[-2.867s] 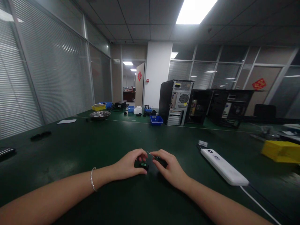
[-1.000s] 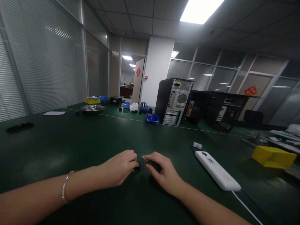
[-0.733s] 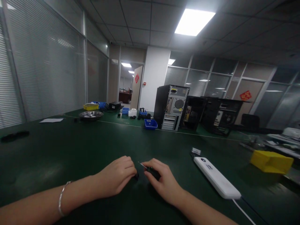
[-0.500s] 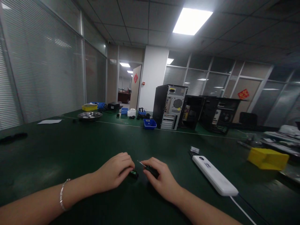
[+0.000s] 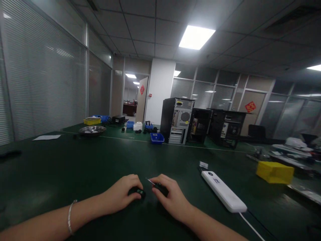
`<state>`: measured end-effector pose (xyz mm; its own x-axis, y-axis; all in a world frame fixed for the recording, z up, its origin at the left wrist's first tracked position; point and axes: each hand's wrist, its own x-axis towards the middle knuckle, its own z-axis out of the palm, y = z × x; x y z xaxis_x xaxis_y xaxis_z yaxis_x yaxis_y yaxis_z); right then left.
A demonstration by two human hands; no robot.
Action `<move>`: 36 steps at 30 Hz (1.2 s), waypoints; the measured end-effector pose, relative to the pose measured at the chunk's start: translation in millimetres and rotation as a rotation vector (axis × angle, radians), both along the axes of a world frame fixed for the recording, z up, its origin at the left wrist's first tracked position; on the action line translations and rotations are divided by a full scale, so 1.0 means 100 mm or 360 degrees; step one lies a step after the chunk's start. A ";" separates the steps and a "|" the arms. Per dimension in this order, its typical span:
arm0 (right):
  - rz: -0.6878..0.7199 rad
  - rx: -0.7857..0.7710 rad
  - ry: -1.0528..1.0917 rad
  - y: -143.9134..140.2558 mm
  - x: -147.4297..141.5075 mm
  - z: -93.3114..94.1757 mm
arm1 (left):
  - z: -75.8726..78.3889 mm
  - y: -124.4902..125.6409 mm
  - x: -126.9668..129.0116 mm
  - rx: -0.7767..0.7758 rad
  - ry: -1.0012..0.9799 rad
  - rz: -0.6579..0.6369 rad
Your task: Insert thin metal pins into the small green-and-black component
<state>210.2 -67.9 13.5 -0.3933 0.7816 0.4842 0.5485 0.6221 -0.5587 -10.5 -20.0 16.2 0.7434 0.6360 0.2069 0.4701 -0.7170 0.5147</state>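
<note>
On the green tabletop [image 5: 107, 160], my left hand [image 5: 125, 191] pinches a small dark piece with a green patch [image 5: 141, 192], perhaps a little circuit board part; most of it is hidden by the fingers. Close by on the right, my right hand [image 5: 173, 195] grips a screwdriver [image 5: 150, 181] by its dark handle. Its thin metal shaft points up and left, its tip a short gap from the left fingers and apart from the small piece. A bracelet [image 5: 69, 217] circles the left wrist.
A white power bank-like box [image 5: 223, 190] with cables lies to the right, with a yellow bin [image 5: 275, 172] beyond. Farther back stand computer towers [image 5: 178, 120], a blue tray [image 5: 157, 138] and a metal bowl [image 5: 92, 131]. Paper [image 5: 46, 137] lies at the left.
The view has tilted up slightly and turned right, so the surroundings sit lower and farther left. Both hands keep their hold; the left fingers now cover the small piece a little differently.
</note>
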 end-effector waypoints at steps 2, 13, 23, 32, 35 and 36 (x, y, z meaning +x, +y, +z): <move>0.0008 -0.0013 0.0003 -0.03 0.00 0.01 | 0.00 0.00 0.01 -0.0042 -0.0058 0.0090; 0.0079 -0.0124 0.0070 -0.05 -0.09 0.01 | -0.12 0.07 0.04 -0.0348 -0.0578 0.0169; 0.0042 -0.0107 0.0053 -0.03 -0.08 0.00 | -0.08 0.06 0.00 -0.0332 -0.0649 0.0126; 0.0089 -0.0014 -0.0061 0.01 -0.06 -0.07 | -0.09 0.06 -0.03 -0.0468 -0.0739 0.0127; 0.0088 -0.0015 -0.0079 0.01 -0.05 -0.08 | -0.10 0.06 -0.02 -0.0575 -0.0801 0.0104; 0.0089 -0.0017 -0.0085 0.01 -0.05 -0.07 | -0.11 0.06 -0.02 -0.0609 -0.0827 0.0084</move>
<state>205.2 -67.3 6.1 -0.4614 0.7626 0.4533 0.5423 0.6468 -0.5362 -12.4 -14.1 5.6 0.5728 0.7694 0.2827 0.1203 -0.4201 0.8995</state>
